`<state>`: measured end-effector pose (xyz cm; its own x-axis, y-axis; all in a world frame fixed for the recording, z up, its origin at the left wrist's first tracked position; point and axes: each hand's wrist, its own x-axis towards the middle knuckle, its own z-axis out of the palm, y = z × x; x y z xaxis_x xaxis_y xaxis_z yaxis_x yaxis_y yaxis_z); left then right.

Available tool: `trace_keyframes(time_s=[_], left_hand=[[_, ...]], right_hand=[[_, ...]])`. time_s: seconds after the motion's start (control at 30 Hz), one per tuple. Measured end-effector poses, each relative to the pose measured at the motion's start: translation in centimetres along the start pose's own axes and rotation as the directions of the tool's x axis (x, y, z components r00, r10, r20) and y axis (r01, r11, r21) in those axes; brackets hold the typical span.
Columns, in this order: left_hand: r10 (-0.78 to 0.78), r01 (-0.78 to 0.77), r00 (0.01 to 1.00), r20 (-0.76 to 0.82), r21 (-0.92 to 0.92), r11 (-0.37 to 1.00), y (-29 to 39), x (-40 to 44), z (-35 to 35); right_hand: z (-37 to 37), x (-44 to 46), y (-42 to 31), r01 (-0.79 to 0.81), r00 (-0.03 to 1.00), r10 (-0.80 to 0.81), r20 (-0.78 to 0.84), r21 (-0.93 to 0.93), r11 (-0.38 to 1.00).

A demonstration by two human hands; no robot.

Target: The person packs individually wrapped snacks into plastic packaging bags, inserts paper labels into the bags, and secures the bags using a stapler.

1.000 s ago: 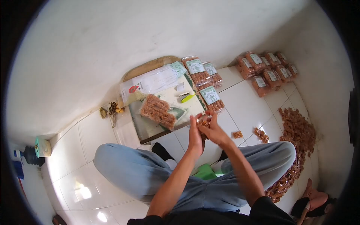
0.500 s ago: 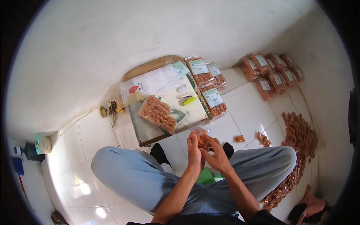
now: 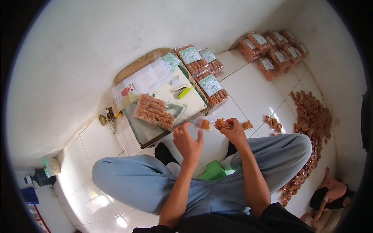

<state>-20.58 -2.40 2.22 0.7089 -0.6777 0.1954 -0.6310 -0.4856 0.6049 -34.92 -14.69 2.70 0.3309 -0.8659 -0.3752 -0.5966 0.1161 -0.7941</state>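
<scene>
The right hand [image 3: 235,134] pinches a brown snack cluster [image 3: 223,124] between thumb and fingers. The cluster sits at its tips, toward 10 o'clock, with its long axis running roughly from 9 to 3 o'clock. The right hand is the nearer one to it; the left hand [image 3: 188,145] lies apart, on the far side of a clear bag [image 3: 205,124].

The left hand has its fingers loosely spread, thumb apart from the rest. The bag, a small orange-brown piece showing at its end, lies toward 1 o'clock from that hand and at 9 o'clock from the cluster, with a narrow gap between cluster and bag. The thin film is hard to make out, so I cannot tell whether the left fingertips grip its edge.

Farther out from the left hand, a filled bag [image 3: 155,112] lies toward 10 to 11 o'clock on the low counter [image 3: 197,101], and a yellow-green tool [image 3: 185,92], perhaps a stapler, lies at 12. A labelled pack [image 3: 211,87] lies toward 1 o'clock.

From the right hand, a small loose cluster [image 3: 246,125] is just beside it at 2 o'clock, a large pile of pieces [image 3: 311,116] spreads on the floor [image 3: 252,93] around 3, and stacked packs [image 3: 279,56] stand toward 1.
</scene>
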Motion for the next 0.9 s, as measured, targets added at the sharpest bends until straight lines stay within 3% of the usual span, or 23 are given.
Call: trace_keyframes(time_s=[0.07,0.13,0.3,0.47,0.53,0.67,0.77,0.87,0.9], left_hand=[[-0.093,0.087,0.992,0.081,0.076,0.993,1.2,0.2,0.4],[-0.045,0.016,0.992,0.115,0.238,0.971,1.5,0.4,1.3],[-0.023,-0.002,0.995,0.095,0.257,0.967,1.2,1.1,2.0],[-0.009,0.001,0.997,0.083,0.101,0.995,-0.6,0.8,2.3],[0.013,-0.016,0.999,0.05,0.065,0.998,-1.1,0.7,2.4],[0.01,-0.01,1.0,-0.018,-0.005,1.0,-1.2,0.4,1.9],[0.007,-0.011,0.999,-0.044,-0.076,0.997,-1.0,0.0,1.6],[0.066,-0.079,0.989,-0.13,-0.096,0.992,-1.6,0.0,2.2],[0.064,-0.078,0.989,-0.135,-0.096,0.992,-1.7,0.0,2.2]], right_hand=[[0.5,1.2,0.8,-0.032,0.999,0.03,0.031,0.04,0.999],[1.3,1.7,0.4,-0.276,0.943,0.212,0.256,0.25,0.928],[3.0,2.5,1.5,-0.421,0.865,0.251,0.434,0.356,0.834],[3.3,1.8,1.7,-0.515,0.818,0.239,0.523,0.482,0.709],[3.8,1.7,1.3,-0.652,0.745,0.333,0.578,0.528,0.545],[5.8,2.0,0.8,-0.66,0.733,0.239,0.637,0.58,0.478],[6.7,2.1,0.5,-0.599,0.791,0.193,0.581,0.669,0.44],[6.2,1.6,1.0,-0.609,0.767,0.135,0.627,0.645,0.461],[5.0,0.7,0.3,-0.564,0.791,0.158,0.591,0.605,0.561]])
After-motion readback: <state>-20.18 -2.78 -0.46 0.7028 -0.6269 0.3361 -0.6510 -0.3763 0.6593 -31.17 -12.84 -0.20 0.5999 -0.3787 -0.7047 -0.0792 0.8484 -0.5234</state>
